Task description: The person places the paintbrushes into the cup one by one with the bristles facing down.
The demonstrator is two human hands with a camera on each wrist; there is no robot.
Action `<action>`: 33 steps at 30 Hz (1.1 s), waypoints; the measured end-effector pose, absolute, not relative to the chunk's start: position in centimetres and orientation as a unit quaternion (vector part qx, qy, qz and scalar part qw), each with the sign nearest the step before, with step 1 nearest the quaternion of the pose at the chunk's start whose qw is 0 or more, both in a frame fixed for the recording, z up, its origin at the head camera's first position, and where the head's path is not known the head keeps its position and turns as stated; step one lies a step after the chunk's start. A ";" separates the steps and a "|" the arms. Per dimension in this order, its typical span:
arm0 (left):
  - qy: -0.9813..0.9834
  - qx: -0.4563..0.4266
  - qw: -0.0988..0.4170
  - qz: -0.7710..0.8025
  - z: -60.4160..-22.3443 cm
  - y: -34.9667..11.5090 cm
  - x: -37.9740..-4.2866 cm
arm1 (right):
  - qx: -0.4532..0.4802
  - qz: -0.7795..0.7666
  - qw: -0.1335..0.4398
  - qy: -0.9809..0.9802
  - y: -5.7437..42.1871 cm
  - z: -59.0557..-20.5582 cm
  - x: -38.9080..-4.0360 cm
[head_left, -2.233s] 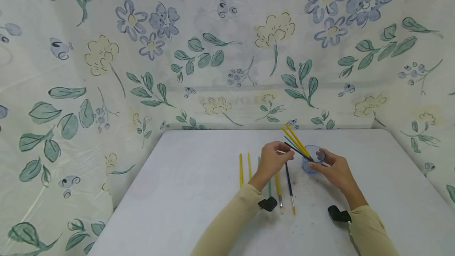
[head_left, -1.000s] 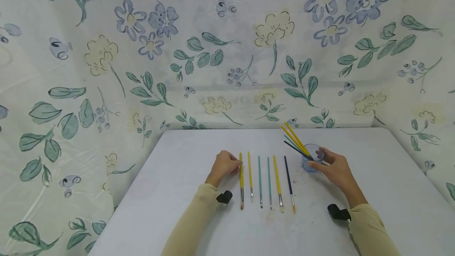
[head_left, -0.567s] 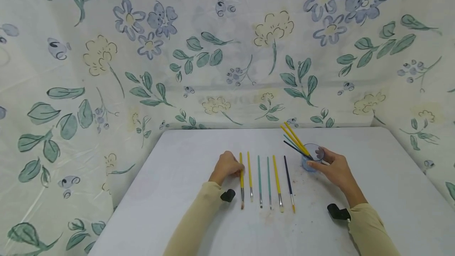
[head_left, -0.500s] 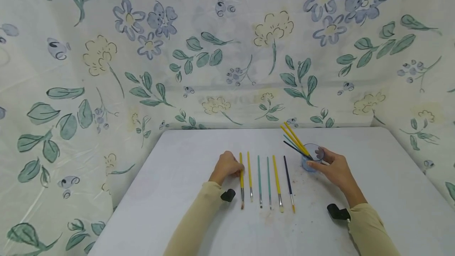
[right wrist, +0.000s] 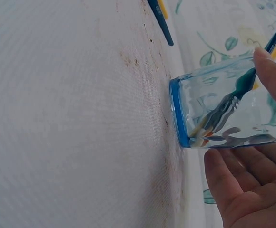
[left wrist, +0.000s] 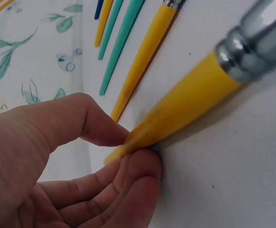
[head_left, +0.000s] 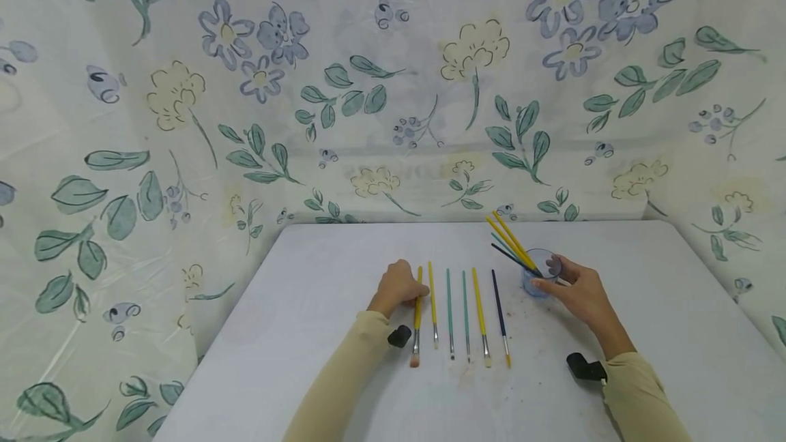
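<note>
My left hand pinches the handle of the leftmost paintbrush, a yellow one with a wide bristle head. In the left wrist view, that yellow handle runs between the fingertips, its metal collar towards the upper right. My right hand holds a clear, blue-tinted glass at its side. Through the glass wall in the right wrist view, brush heads show at the bottom. Several yellow, teal and dark brushes lean leftward out of the glass.
A row of brushes lies right of my left hand: a thin yellow one, two teal ones, another yellow one and a dark blue one. Brownish specks mark the white table. A floral sheet hangs behind.
My left hand has gone from beside the glass to the leftmost yellow brush and taken hold of its handle. That brush has turned slightly, its bristles shifting left. My right hand stays at the glass.
</note>
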State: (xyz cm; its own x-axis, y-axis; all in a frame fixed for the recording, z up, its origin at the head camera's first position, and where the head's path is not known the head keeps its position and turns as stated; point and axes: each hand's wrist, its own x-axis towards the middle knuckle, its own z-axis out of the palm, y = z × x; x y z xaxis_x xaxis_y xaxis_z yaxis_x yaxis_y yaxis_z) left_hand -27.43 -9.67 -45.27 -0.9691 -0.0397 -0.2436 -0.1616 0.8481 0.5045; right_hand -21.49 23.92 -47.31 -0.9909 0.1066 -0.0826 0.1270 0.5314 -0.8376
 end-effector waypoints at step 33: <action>0.850 -0.013 0.141 0.507 -42.5 -11.0 -27.4 | 0.060 -0.476 0.008 0.878 24.0 -47.5 -21.5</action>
State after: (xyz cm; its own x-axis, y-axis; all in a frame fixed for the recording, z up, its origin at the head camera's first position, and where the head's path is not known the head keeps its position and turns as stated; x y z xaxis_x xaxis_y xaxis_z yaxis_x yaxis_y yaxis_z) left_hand -27.35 -11.04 -42.52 -0.9597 0.1217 -0.2532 -0.1650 0.4852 0.8587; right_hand -21.53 24.03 -47.48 -0.9926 0.0985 -0.0708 0.1131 0.5405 -0.8337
